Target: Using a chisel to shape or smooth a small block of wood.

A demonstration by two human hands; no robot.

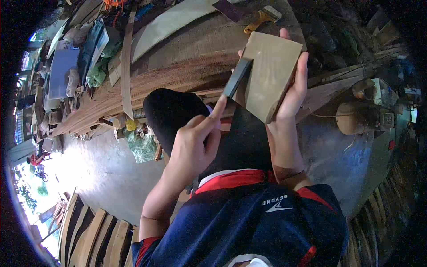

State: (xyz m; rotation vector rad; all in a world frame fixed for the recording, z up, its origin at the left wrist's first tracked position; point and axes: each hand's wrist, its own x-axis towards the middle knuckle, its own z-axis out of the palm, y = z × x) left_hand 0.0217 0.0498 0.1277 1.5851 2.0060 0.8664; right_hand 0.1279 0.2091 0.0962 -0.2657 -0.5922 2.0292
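My right hand (291, 98) grips a flat, tan wooden block (273, 73) with slanted edges, thumb along its right side and fingertips showing past its far and left edges. A dark grey flat bar (239, 79) lies at a slant against the block's left side, its upper end at a step in the wood. My left hand (195, 138) has its index finger stretched out, the tip touching the bar's lower end. Its other fingers are curled in, with nothing visible in them.
A long wooden workbench (191, 49) spans the front. On it lie a paintbrush (262, 18), a dark rectangular piece (229, 10) and a thin wooden strip (127, 66). Green plastic (142, 144) lies below its edge. A round wooden piece (353, 118) stands right; planks (95, 238) stand behind left.
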